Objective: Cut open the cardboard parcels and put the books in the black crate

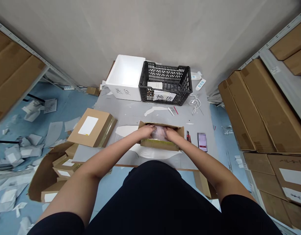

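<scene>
An opened cardboard box (160,144) lies near the front edge of the grey table (133,112). Inside it is an item in clear, pinkish bubble wrap (159,132). My left hand (147,131) reaches into the box at the wrapped item's left side. On the item's right side is my right hand (170,134), also inside the box. Fingers of both hands curl against the wrap, their tips partly hidden. Right of the box lie a red and black cutter (188,136) and a phone (202,142).
A white foam box (125,76) and a black crate (165,81) stand at the table's back. A closed carton (91,127) sits at the left. Cables (195,101) lie back right. Shelves with cartons flank both sides; packaging litters the floor at left.
</scene>
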Motion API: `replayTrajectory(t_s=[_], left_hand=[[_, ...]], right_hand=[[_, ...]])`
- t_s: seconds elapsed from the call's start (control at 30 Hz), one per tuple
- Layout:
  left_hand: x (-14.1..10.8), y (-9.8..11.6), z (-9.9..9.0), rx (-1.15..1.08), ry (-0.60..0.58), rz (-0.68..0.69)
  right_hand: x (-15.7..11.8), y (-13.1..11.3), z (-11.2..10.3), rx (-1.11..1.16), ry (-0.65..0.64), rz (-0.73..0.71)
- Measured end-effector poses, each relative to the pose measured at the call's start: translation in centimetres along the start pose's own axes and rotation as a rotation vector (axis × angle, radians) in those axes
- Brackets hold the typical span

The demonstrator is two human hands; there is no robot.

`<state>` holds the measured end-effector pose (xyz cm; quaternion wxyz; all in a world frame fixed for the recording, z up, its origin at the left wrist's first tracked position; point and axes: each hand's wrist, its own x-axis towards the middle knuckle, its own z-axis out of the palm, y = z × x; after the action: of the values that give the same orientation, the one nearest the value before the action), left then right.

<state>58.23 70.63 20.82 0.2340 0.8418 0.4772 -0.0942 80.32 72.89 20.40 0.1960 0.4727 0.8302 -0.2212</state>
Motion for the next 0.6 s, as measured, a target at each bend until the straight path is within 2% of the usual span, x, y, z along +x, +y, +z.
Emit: replayTrajectory(t_s=[0.17,0.33,0.6], left_hand=[[0.9,-0.3,0.0,0.042,-0.021,-0.023],[2.2,0.3,0.0,0.095,0.019,-0.1],[2.9,1.8,0.3,0.09,0.028,-0.107]], right_hand=[[1.4,0.2,0.4,-0.034,-0.009,0.037],[2.5,0.0,0.3,-0.06,-0.046,0.082],[2.0,-1.1,1.1,-0.118,-0.063,0.209]])
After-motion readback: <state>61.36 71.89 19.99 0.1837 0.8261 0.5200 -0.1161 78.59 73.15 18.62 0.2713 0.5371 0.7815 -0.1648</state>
